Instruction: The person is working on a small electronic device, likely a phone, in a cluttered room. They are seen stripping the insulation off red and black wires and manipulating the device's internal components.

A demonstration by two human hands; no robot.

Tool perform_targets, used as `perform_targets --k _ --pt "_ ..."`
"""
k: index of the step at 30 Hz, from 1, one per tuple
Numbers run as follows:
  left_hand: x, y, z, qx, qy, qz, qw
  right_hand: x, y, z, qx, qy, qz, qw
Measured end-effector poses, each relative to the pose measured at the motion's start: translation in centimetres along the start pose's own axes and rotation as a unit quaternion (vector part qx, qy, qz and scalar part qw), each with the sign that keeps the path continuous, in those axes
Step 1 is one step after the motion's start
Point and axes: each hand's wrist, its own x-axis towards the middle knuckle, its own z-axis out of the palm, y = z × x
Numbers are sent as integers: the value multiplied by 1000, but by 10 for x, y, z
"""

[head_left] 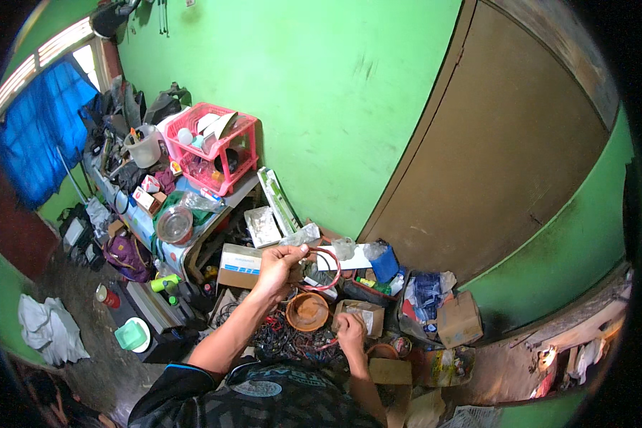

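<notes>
My left hand [281, 265] is raised in front of me, its fingers closed on a red cable [338, 273] that bends in a loop to the right. Lower and to the right is my right hand [352, 332], its fingers curled in; what they hold, if anything, is too small to make out. Between and below the hands stands a round orange-brown bowl [307, 312]. Around the bowl, a tangled heap of dark and coloured wires [274, 339] spreads over the floor.
A cardboard box [237, 266] stands behind my left hand, another box [364, 316] behind my right. To the right sits a bin of cloth and cardboard [428, 303]. A cluttered table [242, 191] with a pink rack [214, 146] stands at the far left. A brown door [492, 143] rises beyond.
</notes>
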Motion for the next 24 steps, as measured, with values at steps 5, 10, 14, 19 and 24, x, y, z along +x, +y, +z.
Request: perform_targets --k 5,10,14,19,24 --pt "3 -10 -8 36 -7 -5 999 -14 -14 -13 53 -49 161 984" --pt "-7 -15 12 123 -113 -3 986 40 -60 -23 383 -57 66 920" --pt "-14 -14 6 170 -136 -34 975 49 -68 -43 463 -56 80 881" --pt "-30 -19 12 312 -251 49 915 72 -32 -48 327 -93 -2 940" --pt "-32 -17 12 416 -286 72 860 120 -109 -113 110 -50 -122 985"
